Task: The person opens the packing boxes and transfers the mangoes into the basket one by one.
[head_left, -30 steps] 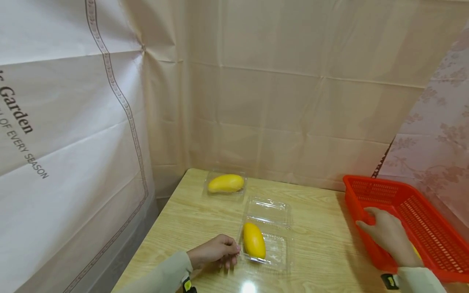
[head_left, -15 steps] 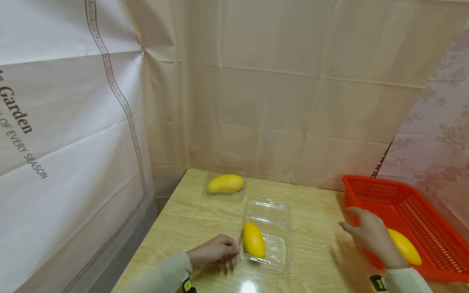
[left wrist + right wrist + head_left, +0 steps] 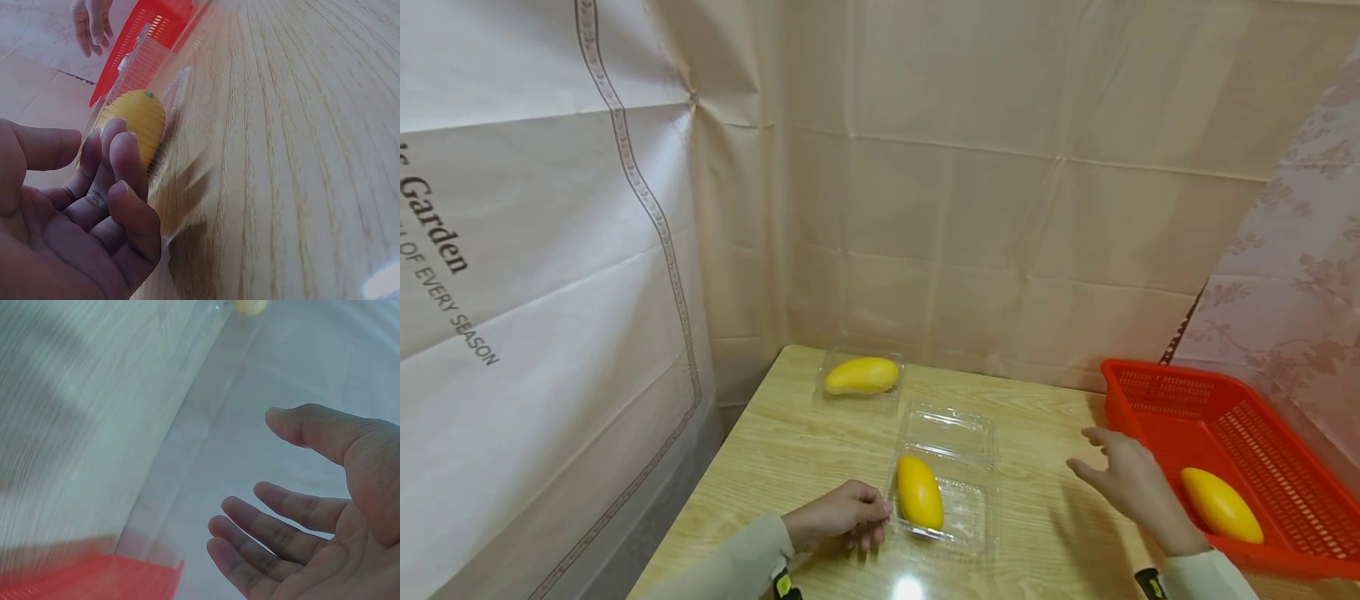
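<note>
A clear plastic clamshell box (image 3: 962, 510) lies with its lid (image 3: 951, 433) folded back on the table. One yellow mango (image 3: 920, 492) rests in the left side of its base. My left hand (image 3: 842, 514) pinches the box's left edge between thumb and fingertip; the left wrist view shows the other fingers curled (image 3: 134, 219). Over the table, left of the red basket (image 3: 1180, 379), my right hand (image 3: 1135, 483) hovers with fingers spread and nothing in it, as the right wrist view shows too. Inside the basket, near its front, lies another mango (image 3: 1222, 505).
At the table's back left stands another clear box (image 3: 897, 400) with a mango (image 3: 862, 376) in it. Beige cloth (image 3: 925, 208) hangs behind the wooden table (image 3: 1045, 533), and a white printed cloth (image 3: 550, 250) hangs on the left.
My right hand has moved left, from over the red basket to above the table, uncovering the mango in the basket. The left hand and the boxes have stayed put.
</note>
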`<state>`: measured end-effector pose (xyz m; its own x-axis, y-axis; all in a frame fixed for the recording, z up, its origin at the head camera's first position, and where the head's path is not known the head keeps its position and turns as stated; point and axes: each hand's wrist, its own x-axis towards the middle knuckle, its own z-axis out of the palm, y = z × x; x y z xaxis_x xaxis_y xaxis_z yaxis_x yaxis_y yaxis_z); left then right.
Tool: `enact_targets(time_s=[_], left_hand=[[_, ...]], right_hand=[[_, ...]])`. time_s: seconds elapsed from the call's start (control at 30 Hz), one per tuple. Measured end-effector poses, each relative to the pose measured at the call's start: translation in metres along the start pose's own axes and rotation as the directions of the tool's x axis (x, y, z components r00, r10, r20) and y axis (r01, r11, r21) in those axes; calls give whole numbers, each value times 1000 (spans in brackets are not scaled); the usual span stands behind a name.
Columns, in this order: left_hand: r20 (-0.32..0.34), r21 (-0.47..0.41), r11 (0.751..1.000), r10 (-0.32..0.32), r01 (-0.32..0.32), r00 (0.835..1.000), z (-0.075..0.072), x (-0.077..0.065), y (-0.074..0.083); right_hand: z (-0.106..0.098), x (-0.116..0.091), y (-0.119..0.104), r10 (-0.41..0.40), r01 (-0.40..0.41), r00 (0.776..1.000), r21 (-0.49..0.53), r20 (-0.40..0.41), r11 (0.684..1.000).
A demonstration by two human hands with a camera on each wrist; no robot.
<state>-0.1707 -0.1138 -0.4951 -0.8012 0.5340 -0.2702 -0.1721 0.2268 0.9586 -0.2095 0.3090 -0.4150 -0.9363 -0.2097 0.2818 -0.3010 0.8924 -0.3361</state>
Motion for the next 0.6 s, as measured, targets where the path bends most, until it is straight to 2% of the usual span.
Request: enact_targets(time_s=[0.13, 0.37, 0.6], left_hand=[[3, 0, 1000, -10, 10, 1000, 2, 0, -2], [8, 8, 1000, -1, 1, 1000, 1, 3, -8], [9, 18, 1000, -10, 10, 1000, -4, 4, -2]], right_hand=[[7, -5, -5, -9, 9, 1000, 13, -16, 1000], [15, -4, -21, -23, 22, 1000, 25, 4, 999], [23, 1, -39, -78, 78, 997, 52, 6, 996]])
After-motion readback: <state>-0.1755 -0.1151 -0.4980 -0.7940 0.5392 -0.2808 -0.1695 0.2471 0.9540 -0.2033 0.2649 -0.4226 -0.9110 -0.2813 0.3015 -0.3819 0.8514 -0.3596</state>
